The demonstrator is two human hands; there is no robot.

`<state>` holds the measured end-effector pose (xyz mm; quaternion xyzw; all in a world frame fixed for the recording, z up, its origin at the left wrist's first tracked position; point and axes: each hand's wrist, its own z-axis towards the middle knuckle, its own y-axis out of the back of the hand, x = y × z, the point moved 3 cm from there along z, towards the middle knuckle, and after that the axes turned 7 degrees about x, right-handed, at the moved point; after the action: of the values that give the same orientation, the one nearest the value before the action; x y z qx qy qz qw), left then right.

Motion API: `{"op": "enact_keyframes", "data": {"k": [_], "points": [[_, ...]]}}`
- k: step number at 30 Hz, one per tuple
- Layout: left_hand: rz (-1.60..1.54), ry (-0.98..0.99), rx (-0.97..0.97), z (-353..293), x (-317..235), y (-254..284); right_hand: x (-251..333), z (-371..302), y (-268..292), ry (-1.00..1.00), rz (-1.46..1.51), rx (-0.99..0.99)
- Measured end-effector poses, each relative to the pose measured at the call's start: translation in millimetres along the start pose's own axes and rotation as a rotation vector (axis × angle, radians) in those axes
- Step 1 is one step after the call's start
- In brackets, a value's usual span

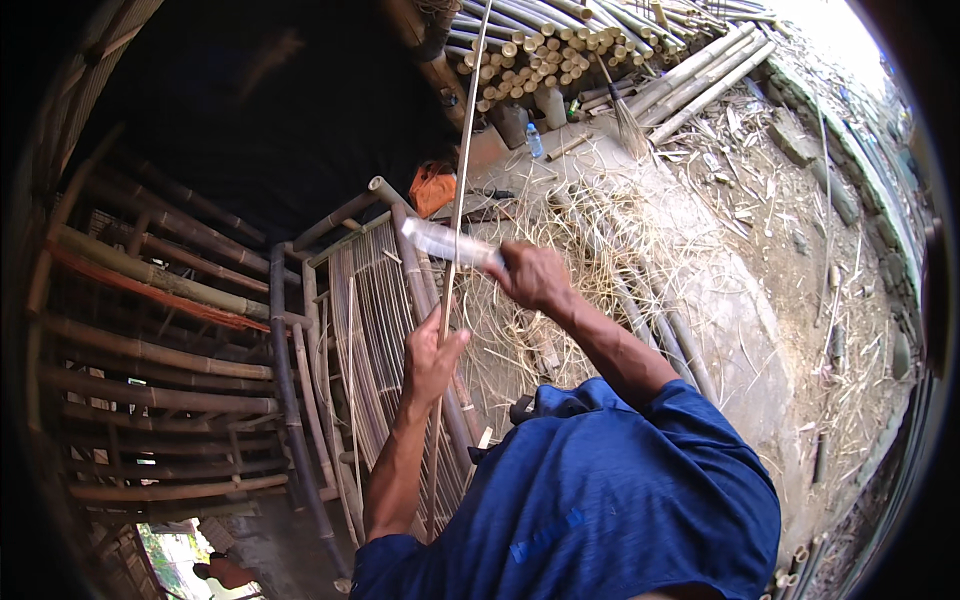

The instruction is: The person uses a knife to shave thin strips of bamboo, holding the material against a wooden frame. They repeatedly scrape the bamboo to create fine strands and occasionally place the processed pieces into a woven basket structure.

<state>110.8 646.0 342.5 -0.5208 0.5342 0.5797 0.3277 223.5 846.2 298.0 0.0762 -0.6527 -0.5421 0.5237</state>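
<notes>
Clearly, your right hand (pixel 537 275) is wrapped tight around the handle of a knife (pixel 430 238), leaving most of that handle covered; the pale blade is smeared by blur, so its edge is hard to make out. The blade crosses a long, thin bamboo strip (pixel 467 150), though you cannot tell whether the two touch. Your left hand (pixel 430 360) has the strip pinched between thumb and fingers, just below the blade, with some fingertips hidden. The strip stands in front of you, its upper end cut off by the top edge, its lower end getting lost against the slatted bamboo panel (pixel 375 290) near your left forearm. Curled shavings (pixel 600 250) partly bury the poles on the ground to your right, and deep shadow swallows whatever lies beyond the orange bag (pixel 432 190).
</notes>
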Motion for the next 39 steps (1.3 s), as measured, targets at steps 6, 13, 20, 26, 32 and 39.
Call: {"op": "enact_keyframes", "data": {"k": [6,13,20,26,32,39], "points": [[0.225,-0.073,0.021,-115,34,-4,-125,87,71,-0.265,0.630,-0.099],[0.295,0.255,0.180,-106,47,22,-45,66,12,-0.127,1.362,-0.090],[-0.192,-0.175,-0.081,33,33,-6,47,51,-4,0.020,1.022,0.140],[-0.326,-0.115,-0.263,25,34,22,41,17,5,0.317,-0.100,0.029],[-0.091,-0.111,-0.320,-29,27,9,10,67,34,0.116,-0.053,-0.176],[-0.034,-0.002,-0.310,-67,12,-4,-19,84,12,-0.125,0.120,0.049]]}}
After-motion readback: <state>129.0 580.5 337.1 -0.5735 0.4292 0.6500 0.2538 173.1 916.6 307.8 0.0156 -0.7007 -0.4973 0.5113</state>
